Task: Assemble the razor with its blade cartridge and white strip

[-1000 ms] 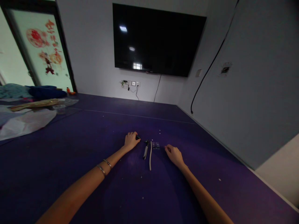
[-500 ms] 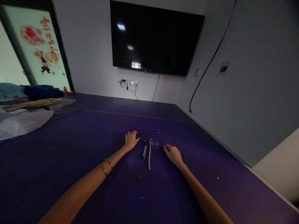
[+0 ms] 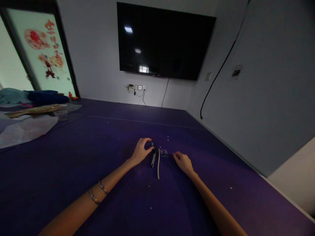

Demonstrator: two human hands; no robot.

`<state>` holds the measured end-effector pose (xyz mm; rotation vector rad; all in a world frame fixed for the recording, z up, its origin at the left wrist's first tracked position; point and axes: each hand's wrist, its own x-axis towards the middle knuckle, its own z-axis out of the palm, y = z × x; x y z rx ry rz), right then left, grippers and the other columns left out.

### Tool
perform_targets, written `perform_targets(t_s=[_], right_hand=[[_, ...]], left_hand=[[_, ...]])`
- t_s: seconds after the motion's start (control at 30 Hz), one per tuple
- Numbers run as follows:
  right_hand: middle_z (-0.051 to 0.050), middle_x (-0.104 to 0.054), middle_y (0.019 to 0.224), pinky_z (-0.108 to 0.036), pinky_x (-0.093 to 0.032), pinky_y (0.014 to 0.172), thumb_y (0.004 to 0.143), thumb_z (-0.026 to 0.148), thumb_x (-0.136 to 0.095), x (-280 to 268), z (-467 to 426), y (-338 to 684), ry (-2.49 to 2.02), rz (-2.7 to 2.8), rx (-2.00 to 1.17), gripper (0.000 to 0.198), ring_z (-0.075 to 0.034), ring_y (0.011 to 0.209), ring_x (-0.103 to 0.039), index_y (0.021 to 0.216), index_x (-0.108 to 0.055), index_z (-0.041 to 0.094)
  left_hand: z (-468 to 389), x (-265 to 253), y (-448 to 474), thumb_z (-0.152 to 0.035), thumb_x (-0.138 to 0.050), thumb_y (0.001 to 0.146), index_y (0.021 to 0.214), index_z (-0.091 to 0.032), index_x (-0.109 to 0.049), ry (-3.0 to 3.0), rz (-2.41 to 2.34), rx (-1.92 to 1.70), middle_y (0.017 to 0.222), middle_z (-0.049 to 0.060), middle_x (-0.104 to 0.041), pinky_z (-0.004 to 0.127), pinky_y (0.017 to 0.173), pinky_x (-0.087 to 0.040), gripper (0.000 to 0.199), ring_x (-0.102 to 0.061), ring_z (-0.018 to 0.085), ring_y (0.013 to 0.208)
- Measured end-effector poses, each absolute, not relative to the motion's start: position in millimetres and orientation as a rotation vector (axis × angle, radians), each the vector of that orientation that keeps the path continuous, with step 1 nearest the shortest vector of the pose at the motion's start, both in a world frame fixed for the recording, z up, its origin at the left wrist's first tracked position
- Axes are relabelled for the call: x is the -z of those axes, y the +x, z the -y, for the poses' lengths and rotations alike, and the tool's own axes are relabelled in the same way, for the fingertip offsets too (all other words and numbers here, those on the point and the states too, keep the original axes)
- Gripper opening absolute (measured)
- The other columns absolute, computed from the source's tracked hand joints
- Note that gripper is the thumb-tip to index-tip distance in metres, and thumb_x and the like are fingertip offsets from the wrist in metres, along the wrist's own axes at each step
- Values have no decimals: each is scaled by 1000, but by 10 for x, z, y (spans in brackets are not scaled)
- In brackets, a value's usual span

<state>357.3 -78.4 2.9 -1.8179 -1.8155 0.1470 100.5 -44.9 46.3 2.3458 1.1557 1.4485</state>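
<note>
Between thumb and fingertips, my left hand (image 3: 142, 150) pinches a small dark green piece (image 3: 151, 143), too small to make out. Just below it lies a slim tool with dark and light parts (image 3: 153, 159), its kind unclear. A short length of whitish cable (image 3: 158, 165) lies to the right of the tool, nearly parallel to it. Beside the cable's far end is a small group of clear plastic pieces (image 3: 164, 153). My right hand (image 3: 182, 161) rests on the purple surface to the right of these pieces, fingers curled closed, with nothing visible in them.
The purple surface (image 3: 103, 144) carries a few white specks. Plastic sheeting (image 3: 29, 131), a clear cup (image 3: 61, 114) and folded blue cloth (image 3: 48, 97) lie at the far left. A television (image 3: 164, 42) hangs ahead; a black cable (image 3: 218, 77) dangles along the right wall.
My left hand has turned and shifted slightly right, towards the slim tool, and the dark green piece now shows in its pinch. My right hand has stayed nearly still.
</note>
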Motion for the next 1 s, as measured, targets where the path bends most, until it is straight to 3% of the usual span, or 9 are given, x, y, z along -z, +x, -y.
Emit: perform_targets(t_s=[0.17, 0.37, 0.53, 0.7, 1.0], right_hand=[[-2, -59, 60, -23, -35, 51, 79, 49, -45, -95, 767, 3470, -1571, 1627, -366, 35, -15, 58, -54, 69, -60, 19], [-4, -63, 72, -22, -41, 45, 67, 45, -62, -415, 889, 3029, -1196, 1349, -934, 32, -16, 62, -58, 81, -59, 17], [-3, -66, 78, -24, -48, 53, 58, 36, -73, -578, 1081, 2757, -1021, 1171, -1257, 36, -16, 70, -62, 86, -58, 19], [-1, -65, 72, -26, -48, 57, 55, 31, -75, -581, 1146, 2666, -944, 1079, -1358, 38, -14, 65, -62, 86, -58, 18], [0, -65, 66, -26, -48, 56, 53, 30, -75, -536, 1075, 2733, -980, 1127, -1271, 37, -14, 59, -62, 83, -57, 18]], left_hand=[[604, -539, 954, -22, -60, 76, 105, -20, -52, 2528, -1038, -1400, 103, 6, -58, 38, 89, -41, 30, -51, 19, 101], [741, -573, 933, -23, -59, 77, 106, -20, -51, 2674, -934, -1374, 103, 7, -59, 41, 90, -40, 30, -49, 21, 102], [839, -596, 980, -23, -56, 78, 110, -21, -50, 2699, -907, -1373, 105, 7, -58, 42, 90, -39, 33, -49, 22, 103], [912, -615, 1029, -23, -57, 78, 111, -21, -48, 2731, -875, -1405, 106, 7, -58, 43, 90, -40, 34, -49, 22, 103], [897, -575, 1022, -27, -59, 78, 112, -20, -50, 2767, -824, -1364, 105, 7, -59, 42, 90, -40, 35, -49, 21, 103]])
